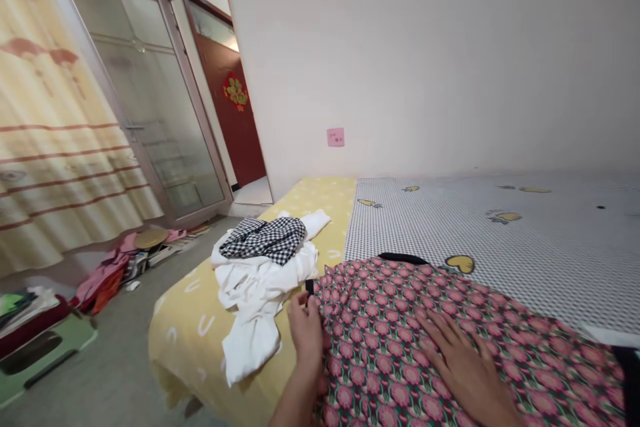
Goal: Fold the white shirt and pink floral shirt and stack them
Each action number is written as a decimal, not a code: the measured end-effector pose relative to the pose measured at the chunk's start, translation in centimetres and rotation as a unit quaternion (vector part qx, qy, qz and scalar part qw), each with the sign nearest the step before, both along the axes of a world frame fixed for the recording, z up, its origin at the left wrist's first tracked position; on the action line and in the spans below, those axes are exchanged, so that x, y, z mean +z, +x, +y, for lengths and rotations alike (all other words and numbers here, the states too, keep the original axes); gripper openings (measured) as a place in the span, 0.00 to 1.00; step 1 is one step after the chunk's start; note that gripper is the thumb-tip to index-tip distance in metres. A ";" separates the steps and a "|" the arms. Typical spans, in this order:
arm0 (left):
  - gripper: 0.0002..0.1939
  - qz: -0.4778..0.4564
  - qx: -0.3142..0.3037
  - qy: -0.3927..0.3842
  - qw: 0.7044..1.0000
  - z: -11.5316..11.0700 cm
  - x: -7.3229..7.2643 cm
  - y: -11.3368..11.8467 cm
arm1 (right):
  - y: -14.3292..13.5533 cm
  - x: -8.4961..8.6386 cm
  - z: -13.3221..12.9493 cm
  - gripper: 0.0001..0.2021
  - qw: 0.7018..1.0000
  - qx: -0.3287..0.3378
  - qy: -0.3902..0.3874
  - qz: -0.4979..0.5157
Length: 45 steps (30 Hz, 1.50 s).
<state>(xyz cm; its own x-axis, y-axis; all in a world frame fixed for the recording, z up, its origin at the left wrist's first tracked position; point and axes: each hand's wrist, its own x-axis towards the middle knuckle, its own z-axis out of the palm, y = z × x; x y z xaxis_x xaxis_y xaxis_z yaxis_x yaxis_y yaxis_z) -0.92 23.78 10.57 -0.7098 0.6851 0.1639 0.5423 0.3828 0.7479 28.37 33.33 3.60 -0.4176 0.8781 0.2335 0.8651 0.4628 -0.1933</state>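
Apparently both hands (380, 353) flatten floral garment (425, 327) near bed edge (210, 373).

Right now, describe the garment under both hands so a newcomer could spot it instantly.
Start at the bed along the white wall, where a grey dotted sheet meets a yellow one. At its near edge lies the floral garment, spread flat, left hand at its edge and right hand flat on top. Unlike the white clothes pile beside it, it is covered in pink flowers on dark green.

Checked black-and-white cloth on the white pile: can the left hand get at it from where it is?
Probably yes. The left hand rests at the floral garment's edge, the checked cloth lies uncovered atop the white clothes just beyond, and nothing lies between them.
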 end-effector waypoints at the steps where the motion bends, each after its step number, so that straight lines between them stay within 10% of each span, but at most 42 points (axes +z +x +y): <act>1: 0.24 0.004 0.027 -0.011 1.000 0.4 0.3 -1.4 | 0.0 0.0 0.0 0.28 1.000 -0.001 0.002 0.005; 12: 0.09 0.082 0.076 -0.098 0.989 3.6 1.9 -1.9 | -0.3 1.2 -0.6 0.29 1.000 -0.008 -0.006 -0.012; 20: 0.24 0.227 0.098 -0.080 0.966 0.4 5.7 -4.4 | -0.4 1.2 -0.6 0.30 0.999 -0.013 -0.006 -0.034; 24: 0.28 0.363 -0.106 0.013 0.926 0.5 4.3 2.5 | -0.4 0.7 -0.3 0.29 1.000 -0.011 0.008 -0.027; 27: 0.27 0.269 -0.376 -0.067 0.884 0.9 1.7 7.0 | -0.3 0.4 -0.2 0.29 0.999 -0.009 0.011 -0.029; 29: 0.29 0.194 -0.429 -0.132 0.872 1.6 0.2 7.6 | -0.1 0.2 -0.1 0.29 0.999 -0.004 0.019 -0.034; 37: 0.29 0.246 -0.219 -0.179 0.927 9.4 -2.3 2.3 | 0.6 -0.7 0.4 0.27 0.999 0.021 0.031 -0.037; 45: 0.28 0.367 -0.149 -0.206 0.895 11.2 -2.6 2.8 | -4.3 7.4 -0.3 0.24 0.990 -0.014 -0.138 0.032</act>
